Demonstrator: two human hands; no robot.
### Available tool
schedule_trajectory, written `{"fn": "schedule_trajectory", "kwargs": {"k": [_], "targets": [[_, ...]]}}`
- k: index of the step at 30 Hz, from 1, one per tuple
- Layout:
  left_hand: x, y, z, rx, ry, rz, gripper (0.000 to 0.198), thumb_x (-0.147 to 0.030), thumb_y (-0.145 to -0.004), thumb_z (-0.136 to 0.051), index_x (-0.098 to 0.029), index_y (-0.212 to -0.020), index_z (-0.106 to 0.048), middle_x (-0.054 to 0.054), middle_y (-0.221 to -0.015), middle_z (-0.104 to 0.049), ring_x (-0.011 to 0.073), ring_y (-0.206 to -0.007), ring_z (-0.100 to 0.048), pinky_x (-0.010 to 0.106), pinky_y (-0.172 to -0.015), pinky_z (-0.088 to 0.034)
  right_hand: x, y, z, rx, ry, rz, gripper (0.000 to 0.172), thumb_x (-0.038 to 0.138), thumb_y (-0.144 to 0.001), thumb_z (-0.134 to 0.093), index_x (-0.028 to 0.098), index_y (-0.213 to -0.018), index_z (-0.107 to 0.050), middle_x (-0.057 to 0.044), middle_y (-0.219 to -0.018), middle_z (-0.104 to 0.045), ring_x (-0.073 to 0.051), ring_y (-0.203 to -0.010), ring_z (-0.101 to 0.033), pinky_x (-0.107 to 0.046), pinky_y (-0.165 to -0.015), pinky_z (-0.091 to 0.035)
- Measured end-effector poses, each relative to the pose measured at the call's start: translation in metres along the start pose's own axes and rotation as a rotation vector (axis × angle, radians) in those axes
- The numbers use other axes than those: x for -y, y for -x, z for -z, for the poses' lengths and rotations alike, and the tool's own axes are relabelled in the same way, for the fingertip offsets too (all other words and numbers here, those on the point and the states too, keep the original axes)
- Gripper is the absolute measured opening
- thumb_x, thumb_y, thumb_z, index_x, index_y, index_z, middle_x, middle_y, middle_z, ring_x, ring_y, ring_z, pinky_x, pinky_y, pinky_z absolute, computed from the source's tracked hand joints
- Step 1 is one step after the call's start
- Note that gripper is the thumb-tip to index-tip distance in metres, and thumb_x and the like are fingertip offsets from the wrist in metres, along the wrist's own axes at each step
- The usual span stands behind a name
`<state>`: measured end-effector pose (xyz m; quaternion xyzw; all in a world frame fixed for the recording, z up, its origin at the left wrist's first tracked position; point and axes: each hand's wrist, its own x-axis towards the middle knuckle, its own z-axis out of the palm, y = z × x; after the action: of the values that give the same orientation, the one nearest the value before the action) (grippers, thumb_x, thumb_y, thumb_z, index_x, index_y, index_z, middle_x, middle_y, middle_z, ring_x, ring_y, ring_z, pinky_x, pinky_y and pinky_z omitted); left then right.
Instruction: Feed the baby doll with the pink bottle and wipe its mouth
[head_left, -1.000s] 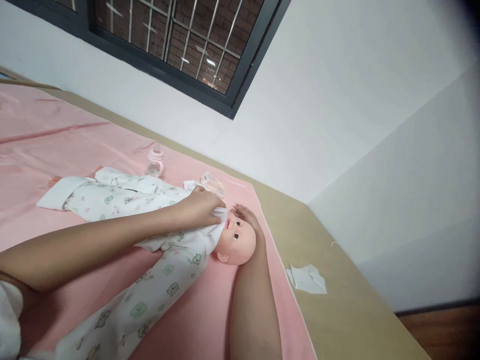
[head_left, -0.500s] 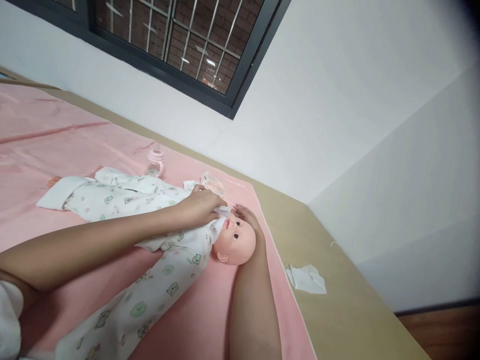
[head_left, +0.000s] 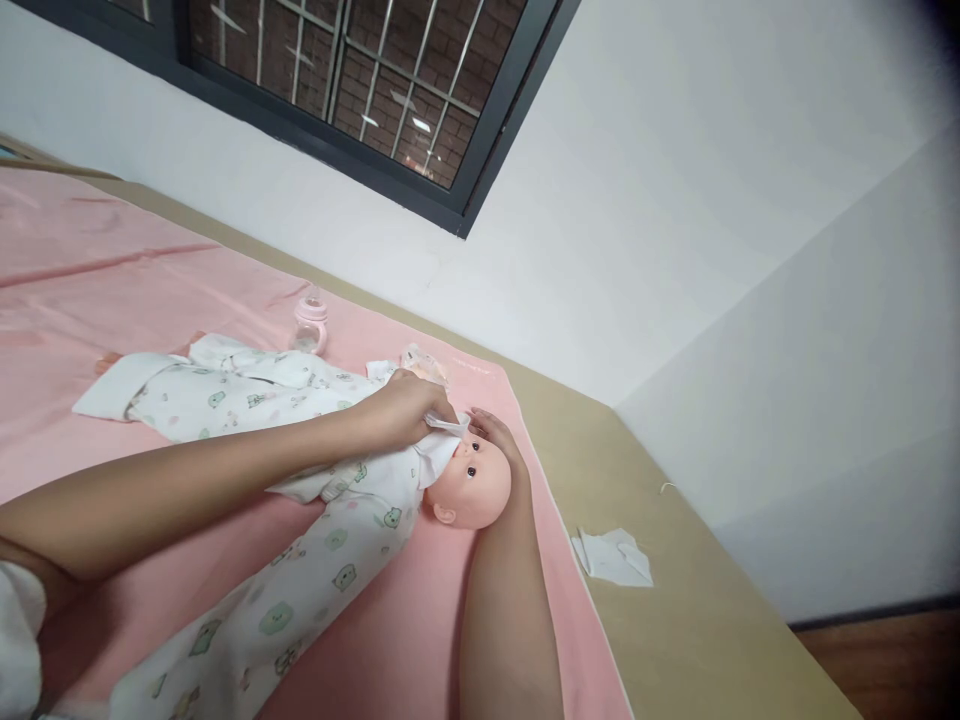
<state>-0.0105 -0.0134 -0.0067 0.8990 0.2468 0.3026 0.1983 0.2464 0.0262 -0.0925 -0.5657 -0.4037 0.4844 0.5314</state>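
Note:
A baby doll point(head_left: 469, 490) in white pyjamas printed with green bears point(head_left: 345, 530) lies on its back on a pink sheet point(head_left: 405, 610). My left hand point(head_left: 411, 408) is closed at the doll's chin, pinching a thin white cloth point(head_left: 448, 425) whose edge covers the mouth. Whether this cloth is a separate wipe or part of a bib, I cannot tell. Round the crown of the doll's head curves my right hand point(head_left: 493, 432), its fingers stretched along the far cheek. The doll's eyes show, while my left forearm hides part of its body.
A pink-topped baby bottle point(head_left: 310, 325) stands behind the doll's legs. Beyond my left hand lies a clear plastic packet point(head_left: 424, 366). A crumpled white tissue point(head_left: 613, 558) rests on the tan surface point(head_left: 675, 640) at right. A wall and barred window point(head_left: 360, 90) bound the far side.
My left hand has raised the white cloth slightly toward the doll's face, and it now hides the mouth that showed before. My right hand stays by the head.

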Motion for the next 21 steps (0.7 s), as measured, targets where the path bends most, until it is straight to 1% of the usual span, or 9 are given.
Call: {"fn": "schedule_trajectory", "kwargs": {"k": [3, 6, 10, 14, 16, 18, 19, 21], "targets": [[0.001, -0.001, 0.0, 0.026, 0.05, -0.027, 0.026, -0.013, -0.068, -0.051, -0.02, -0.08, -0.073, 0.002, -0.078, -0.069, 0.0178, -0.076, -0.06, 0.029, -0.078, -0.037, 0.0, -0.003, 0.0, -0.017, -0.058, -0.03, 0.022, 0.025, -0.07, -0.07, 0.02, -0.09, -0.062, -0.004, -0.082, -0.07, -0.019, -0.086, -0.066, -0.032, -0.085, -0.053], [0.001, -0.002, -0.001, 0.031, 0.028, -0.029, 0.025, -0.013, -0.068, -0.051, -0.02, -0.078, -0.073, 0.0, -0.073, -0.068, 0.0167, -0.073, -0.059, 0.029, -0.078, -0.037, 0.002, -0.004, -0.001, -0.041, -0.05, -0.026, 0.015, 0.02, -0.072, -0.067, 0.018, -0.086, -0.063, -0.005, -0.079, -0.069, -0.018, -0.083, -0.067, -0.032, -0.085, -0.053], [0.001, -0.002, -0.002, 0.022, -0.011, -0.023, 0.02, -0.013, -0.068, -0.05, -0.019, -0.069, -0.07, 0.0, -0.071, -0.066, 0.0162, -0.071, -0.058, 0.029, -0.078, -0.036, 0.004, -0.004, -0.003, -0.052, -0.037, -0.004, 0.012, 0.018, -0.071, -0.067, 0.018, -0.083, -0.063, -0.005, -0.075, -0.069, -0.018, -0.082, -0.066, -0.032, -0.085, -0.053], [-0.001, -0.002, -0.001, 0.012, -0.028, 0.001, 0.016, -0.014, -0.069, -0.051, -0.017, -0.062, -0.065, 0.001, -0.069, -0.064, 0.0161, -0.069, -0.057, 0.029, -0.075, -0.036, 0.004, -0.003, -0.004, -0.049, -0.041, -0.019, 0.008, 0.018, -0.073, -0.064, 0.018, -0.081, -0.063, -0.005, -0.074, -0.068, -0.018, -0.079, -0.066, -0.033, -0.085, -0.053], [-0.001, -0.002, 0.001, 0.014, -0.004, 0.012, 0.015, -0.014, -0.07, -0.051, -0.017, -0.063, -0.064, 0.001, -0.071, -0.065, 0.016, -0.068, -0.057, 0.027, -0.071, -0.037, 0.005, -0.001, -0.003, -0.041, -0.04, -0.025, 0.009, 0.018, -0.073, -0.065, 0.018, -0.082, -0.063, -0.006, -0.076, -0.068, -0.018, -0.079, -0.066, -0.034, -0.086, -0.053], [-0.001, -0.002, 0.004, 0.004, 0.04, 0.024, 0.015, -0.015, -0.071, -0.05, -0.017, -0.067, -0.064, 0.002, -0.075, -0.066, 0.0168, -0.071, -0.058, 0.027, -0.07, -0.039, 0.012, 0.002, -0.002, -0.023, -0.05, 0.002, 0.016, 0.021, -0.071, -0.068, 0.019, -0.087, -0.064, -0.005, -0.082, -0.068, -0.018, -0.08, -0.066, -0.035, -0.086, -0.052], [-0.001, -0.002, 0.005, -0.011, 0.063, 0.026, 0.015, -0.015, -0.071, -0.05, -0.017, -0.07, -0.065, 0.003, -0.078, -0.067, 0.0176, -0.075, -0.059, 0.027, -0.071, -0.04, 0.02, 0.005, -0.001, 0.0, -0.059, 0.041, 0.021, 0.023, -0.071, -0.069, 0.02, -0.091, -0.064, -0.004, -0.085, -0.068, -0.017, -0.082, -0.066, -0.036, -0.087, -0.052], [0.0, -0.002, 0.009, -0.066, 0.106, 0.017, 0.017, -0.015, -0.073, -0.049, -0.017, -0.077, -0.066, 0.003, -0.085, -0.068, 0.0191, -0.083, -0.06, 0.027, -0.076, -0.042, 0.042, 0.015, -0.002, 0.074, -0.056, 0.169, 0.028, 0.03, -0.071, -0.071, 0.024, -0.098, -0.064, -0.003, -0.094, -0.067, -0.016, -0.086, -0.065, -0.036, -0.092, -0.05]]}}
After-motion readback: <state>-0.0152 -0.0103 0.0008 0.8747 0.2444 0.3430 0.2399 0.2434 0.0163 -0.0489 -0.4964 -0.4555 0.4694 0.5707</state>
